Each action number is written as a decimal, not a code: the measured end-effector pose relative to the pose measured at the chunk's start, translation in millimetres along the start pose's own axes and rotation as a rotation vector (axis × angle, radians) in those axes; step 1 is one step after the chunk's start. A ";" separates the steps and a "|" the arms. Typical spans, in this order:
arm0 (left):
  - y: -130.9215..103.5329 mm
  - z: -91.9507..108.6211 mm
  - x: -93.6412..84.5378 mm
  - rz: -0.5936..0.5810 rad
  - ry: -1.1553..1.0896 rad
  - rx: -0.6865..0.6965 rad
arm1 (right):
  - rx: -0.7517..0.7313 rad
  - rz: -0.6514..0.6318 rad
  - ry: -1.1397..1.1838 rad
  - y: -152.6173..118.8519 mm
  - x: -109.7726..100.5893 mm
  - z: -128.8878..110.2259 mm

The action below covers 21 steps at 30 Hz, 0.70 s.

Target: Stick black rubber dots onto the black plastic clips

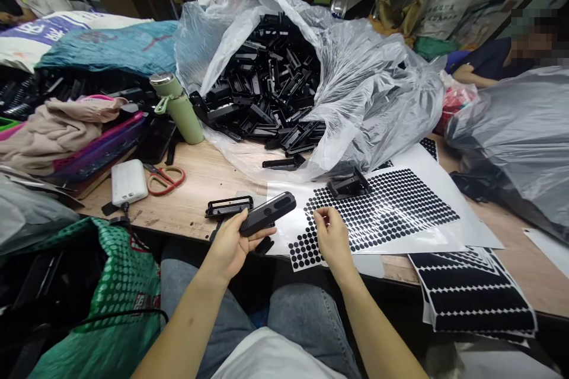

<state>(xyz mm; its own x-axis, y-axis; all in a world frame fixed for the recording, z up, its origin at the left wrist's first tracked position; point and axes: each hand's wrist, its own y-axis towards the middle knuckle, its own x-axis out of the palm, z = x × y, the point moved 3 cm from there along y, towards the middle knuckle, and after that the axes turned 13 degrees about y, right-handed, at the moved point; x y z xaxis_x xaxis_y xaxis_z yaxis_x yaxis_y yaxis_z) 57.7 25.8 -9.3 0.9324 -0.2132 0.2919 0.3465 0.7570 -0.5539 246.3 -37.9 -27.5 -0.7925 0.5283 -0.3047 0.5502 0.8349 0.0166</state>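
Observation:
My left hand (231,244) grips a long black plastic housing (269,213), tilted up to the right over the table's front edge. Above the sheet of round black stickers (386,207), my right hand (332,238) is closed in a pinch; whatever its fingertips hold, if anything, is too small to make out. A second black housing part (229,206) lies just behind my left hand. Another black plastic part (349,185) rests on the back of the sticker sheet.
A big clear plastic bag (368,100) spills black plastic parts (267,83) behind. To the left are a green bottle (184,109), red-handled scissors (165,180) and a white power bank (128,182). More black sheets (480,293) overhang the right edge. A person (493,62) sits far right.

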 end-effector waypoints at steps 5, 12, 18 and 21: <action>1.5 5.0 -3.6 0.041 0.001 0.038 | -0.075 -0.201 -0.283 6.2 4.3 24.0; -1.1 3.8 -2.2 0.049 0.071 0.038 | -0.080 -0.243 -0.279 5.3 0.4 19.8; -3.8 2.1 8.6 0.044 0.127 -0.007 | -0.052 -0.281 0.120 -6.5 4.6 -36.7; -5.0 -1.0 14.8 0.032 0.127 -0.006 | -0.121 -0.266 0.166 -9.4 21.5 -58.0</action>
<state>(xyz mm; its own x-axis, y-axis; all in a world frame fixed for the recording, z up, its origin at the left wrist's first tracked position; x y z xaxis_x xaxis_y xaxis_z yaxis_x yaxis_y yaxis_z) 69.8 18.2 -3.0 0.9483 -0.2659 0.1735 0.3170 0.7609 -0.5662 208.9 -25.4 21.0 -0.9417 0.2987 -0.1549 0.2906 0.9541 0.0730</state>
